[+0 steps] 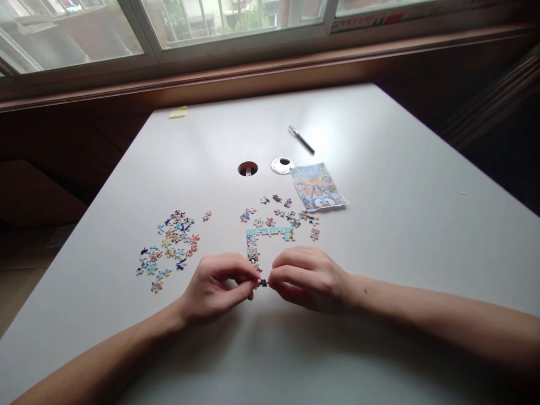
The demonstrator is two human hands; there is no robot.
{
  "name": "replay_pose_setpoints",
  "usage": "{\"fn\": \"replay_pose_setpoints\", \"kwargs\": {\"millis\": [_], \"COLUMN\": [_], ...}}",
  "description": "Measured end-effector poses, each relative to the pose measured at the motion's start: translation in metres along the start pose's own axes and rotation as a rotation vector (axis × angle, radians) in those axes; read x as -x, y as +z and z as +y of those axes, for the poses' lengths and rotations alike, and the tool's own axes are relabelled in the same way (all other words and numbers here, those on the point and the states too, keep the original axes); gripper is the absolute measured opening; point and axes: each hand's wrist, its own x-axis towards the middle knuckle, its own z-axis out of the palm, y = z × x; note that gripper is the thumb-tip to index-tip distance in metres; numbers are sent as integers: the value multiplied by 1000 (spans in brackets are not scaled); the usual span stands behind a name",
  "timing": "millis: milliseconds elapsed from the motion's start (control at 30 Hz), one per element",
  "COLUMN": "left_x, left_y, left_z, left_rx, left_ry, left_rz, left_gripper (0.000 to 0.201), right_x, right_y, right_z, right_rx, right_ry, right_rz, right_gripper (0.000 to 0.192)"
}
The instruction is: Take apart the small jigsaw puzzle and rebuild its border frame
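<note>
My left hand (217,284) and my right hand (307,275) meet fingertip to fingertip low on the white table (400,225). Between them they pinch a small dark puzzle piece (262,283). It sits at the lower end of a partly joined puzzle border (258,239), an L-shaped strip with a light blue top edge. A heap of loose colourful pieces (171,247) lies to the left of my left hand. More loose pieces (282,214) are scattered just beyond the border strip.
A colourful printed picture sheet (318,187) lies beyond the pieces. A pen (301,139) rests farther back. A round cable hole (247,168) and its silver cap (282,165) sit mid-table. A yellow note (178,112) lies at the far edge, below the window sill.
</note>
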Motion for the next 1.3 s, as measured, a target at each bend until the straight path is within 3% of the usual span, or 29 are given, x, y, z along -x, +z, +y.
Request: {"fn": "replay_pose_setpoints", "kwargs": {"millis": [667, 1033, 1300], "left_x": [-2, -5, -3], "left_y": [-3, -1, -2], "left_z": [5, 3, 0], "left_rx": [-49, -194, -205], "left_ry": [8, 154, 158], "left_rz": [-42, -68, -79], "left_gripper": [12, 14, 14], "right_x": [1, 2, 4], "right_y": [1, 1, 4], "right_z": [1, -5, -11], "right_rx": [11, 73, 117], "right_ry": [-16, -15, 48], "right_rz": [-7, -78, -83], "right_gripper": [6, 7, 8]}}
